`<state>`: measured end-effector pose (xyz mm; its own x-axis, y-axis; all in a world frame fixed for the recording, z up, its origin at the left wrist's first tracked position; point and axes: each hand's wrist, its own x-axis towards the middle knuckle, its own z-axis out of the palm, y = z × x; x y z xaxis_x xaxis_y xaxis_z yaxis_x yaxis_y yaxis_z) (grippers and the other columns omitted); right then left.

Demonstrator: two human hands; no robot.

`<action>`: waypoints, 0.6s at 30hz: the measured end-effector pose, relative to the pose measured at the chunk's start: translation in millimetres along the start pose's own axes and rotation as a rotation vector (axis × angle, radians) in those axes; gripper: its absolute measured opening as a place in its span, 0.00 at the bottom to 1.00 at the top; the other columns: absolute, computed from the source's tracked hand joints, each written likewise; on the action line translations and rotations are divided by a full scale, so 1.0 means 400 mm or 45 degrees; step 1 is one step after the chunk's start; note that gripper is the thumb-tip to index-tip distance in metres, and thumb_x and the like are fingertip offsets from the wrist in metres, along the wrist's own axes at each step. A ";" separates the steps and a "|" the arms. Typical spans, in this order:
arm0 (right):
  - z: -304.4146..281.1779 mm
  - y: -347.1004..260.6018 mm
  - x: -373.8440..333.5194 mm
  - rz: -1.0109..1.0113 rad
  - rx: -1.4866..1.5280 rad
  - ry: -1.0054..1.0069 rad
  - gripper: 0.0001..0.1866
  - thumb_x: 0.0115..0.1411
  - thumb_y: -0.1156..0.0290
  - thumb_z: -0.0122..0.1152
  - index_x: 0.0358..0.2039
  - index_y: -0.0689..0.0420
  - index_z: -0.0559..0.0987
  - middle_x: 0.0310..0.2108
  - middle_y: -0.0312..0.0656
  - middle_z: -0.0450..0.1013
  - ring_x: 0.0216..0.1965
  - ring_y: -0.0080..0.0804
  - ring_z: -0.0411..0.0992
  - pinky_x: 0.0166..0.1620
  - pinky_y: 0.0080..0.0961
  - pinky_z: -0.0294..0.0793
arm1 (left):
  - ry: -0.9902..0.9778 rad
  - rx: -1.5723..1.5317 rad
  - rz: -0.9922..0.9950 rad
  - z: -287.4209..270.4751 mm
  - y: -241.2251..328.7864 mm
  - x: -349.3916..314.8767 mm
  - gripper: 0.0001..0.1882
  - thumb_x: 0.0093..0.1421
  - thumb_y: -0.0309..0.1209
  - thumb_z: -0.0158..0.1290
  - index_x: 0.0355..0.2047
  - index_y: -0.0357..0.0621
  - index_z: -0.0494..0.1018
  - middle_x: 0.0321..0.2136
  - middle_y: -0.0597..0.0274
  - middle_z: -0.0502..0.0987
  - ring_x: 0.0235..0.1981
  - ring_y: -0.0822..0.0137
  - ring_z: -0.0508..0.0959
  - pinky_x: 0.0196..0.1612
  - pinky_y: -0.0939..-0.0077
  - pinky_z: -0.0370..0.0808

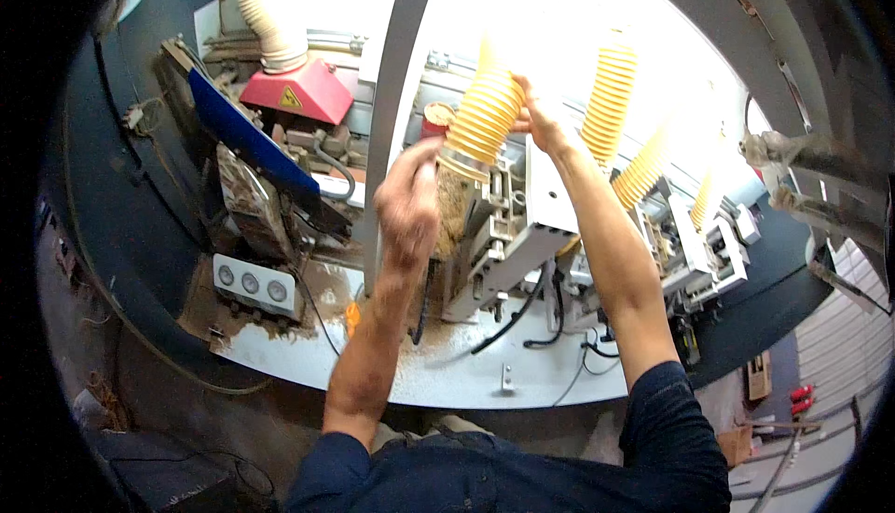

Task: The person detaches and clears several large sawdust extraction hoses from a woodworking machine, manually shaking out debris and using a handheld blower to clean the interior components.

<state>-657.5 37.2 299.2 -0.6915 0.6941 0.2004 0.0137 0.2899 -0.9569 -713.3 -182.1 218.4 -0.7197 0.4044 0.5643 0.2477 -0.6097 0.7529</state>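
Note:
A ribbed yellow dust hose hangs down in front of me, its lower end ringed by a metal hose clamp. My left hand has its fingers closed at the left side of that clamped end. Higher up, my right hand is curled against the hose's right side, with some fingers partly hidden behind it. Just left of the hose end is a red round port with sawdust in its opening. Caked sawdust shows directly below the hose end.
More ribbed hoses run down to machine units on the right. A red hood with its own hose stands at the left, behind a tilted blue panel. A grey frame post rises beside my left arm. Sawdust covers parts of the white machine bed.

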 end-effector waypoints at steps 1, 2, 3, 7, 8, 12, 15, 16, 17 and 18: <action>-0.011 -0.001 -0.005 -0.043 -0.001 0.018 0.37 0.54 0.43 0.56 0.52 0.63 0.67 0.41 0.46 0.73 0.30 0.32 0.76 0.30 0.29 0.78 | 0.013 -0.030 -0.037 -0.002 -0.012 -0.041 0.14 0.63 0.25 0.41 0.44 0.34 0.72 0.38 0.57 0.76 0.38 0.70 0.75 0.45 0.78 0.71; -0.030 0.005 -0.002 0.038 0.075 -0.024 0.34 0.54 0.44 0.57 0.49 0.62 0.70 0.40 0.45 0.73 0.30 0.29 0.75 0.28 0.25 0.77 | 0.025 -0.055 -0.098 -0.002 -0.027 -0.071 0.12 0.63 0.25 0.42 0.42 0.35 0.73 0.38 0.58 0.76 0.37 0.70 0.75 0.45 0.76 0.71; -0.037 0.019 0.001 0.046 0.097 0.010 0.33 0.54 0.45 0.58 0.47 0.62 0.71 0.38 0.44 0.74 0.29 0.27 0.75 0.26 0.22 0.76 | -0.026 0.029 -0.271 0.012 -0.043 -0.080 0.11 0.63 0.26 0.44 0.41 0.34 0.73 0.37 0.58 0.76 0.38 0.71 0.74 0.46 0.76 0.71; 0.001 0.014 0.018 0.117 0.084 -0.074 0.30 0.54 0.47 0.59 0.44 0.62 0.73 0.34 0.41 0.73 0.28 0.24 0.73 0.25 0.20 0.75 | 0.005 -0.288 -0.470 0.021 -0.176 -0.057 0.26 0.61 0.42 0.53 0.50 0.33 0.64 0.43 0.59 0.73 0.43 0.69 0.73 0.50 0.75 0.69; 0.017 0.008 0.024 0.127 0.035 -0.156 0.30 0.54 0.48 0.60 0.44 0.63 0.72 0.34 0.43 0.72 0.31 0.27 0.73 0.30 0.25 0.77 | 0.024 -0.439 -0.500 0.007 -0.200 -0.038 0.30 0.60 0.44 0.54 0.53 0.34 0.62 0.44 0.59 0.72 0.44 0.69 0.73 0.50 0.74 0.69; -0.018 0.111 -0.003 0.029 0.355 -0.216 0.25 0.57 0.54 0.60 0.45 0.61 0.70 0.36 0.44 0.70 0.33 0.29 0.71 0.36 0.24 0.74 | -0.479 -0.321 -0.596 0.042 -0.115 0.065 0.30 0.50 0.36 0.64 0.50 0.36 0.65 0.41 0.60 0.74 0.39 0.68 0.75 0.45 0.73 0.74; 0.074 -0.046 -0.211 -0.152 -0.214 -0.151 0.27 0.61 0.52 0.51 0.49 0.64 0.70 0.42 0.45 0.70 0.45 0.34 0.69 0.48 0.30 0.68 | -0.437 -0.091 -0.668 0.013 -0.139 0.083 0.25 0.43 0.38 0.64 0.41 0.40 0.74 0.34 0.63 0.77 0.34 0.71 0.76 0.39 0.76 0.74; 0.056 -0.018 -0.269 -0.336 -0.222 -0.043 0.25 0.62 0.56 0.51 0.50 0.65 0.70 0.44 0.48 0.70 0.46 0.35 0.69 0.49 0.31 0.68 | -0.448 -0.185 -0.609 0.023 -0.172 0.079 0.28 0.42 0.38 0.64 0.42 0.39 0.73 0.34 0.62 0.77 0.35 0.71 0.76 0.39 0.76 0.74; 0.083 -0.032 -0.349 -0.292 -0.114 0.030 0.24 0.62 0.58 0.49 0.50 0.66 0.69 0.45 0.48 0.70 0.44 0.36 0.70 0.49 0.31 0.68 | -0.420 -0.197 -0.533 0.026 -0.198 0.073 0.29 0.41 0.38 0.64 0.43 0.37 0.72 0.35 0.61 0.77 0.35 0.70 0.76 0.39 0.75 0.75; 0.071 0.016 -0.400 -0.265 -0.134 0.187 0.20 0.63 0.61 0.48 0.47 0.66 0.72 0.43 0.48 0.71 0.42 0.35 0.71 0.48 0.30 0.69 | -0.444 -0.201 -0.545 0.045 -0.167 0.061 0.31 0.42 0.39 0.64 0.44 0.34 0.71 0.36 0.59 0.77 0.36 0.70 0.77 0.40 0.75 0.75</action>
<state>-567.1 -90.6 254.9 -0.5755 0.6982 0.4258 -0.0375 0.4976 -0.8666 -735.7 -119.4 188.0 -0.4711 0.8225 0.3186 -0.1382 -0.4256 0.8943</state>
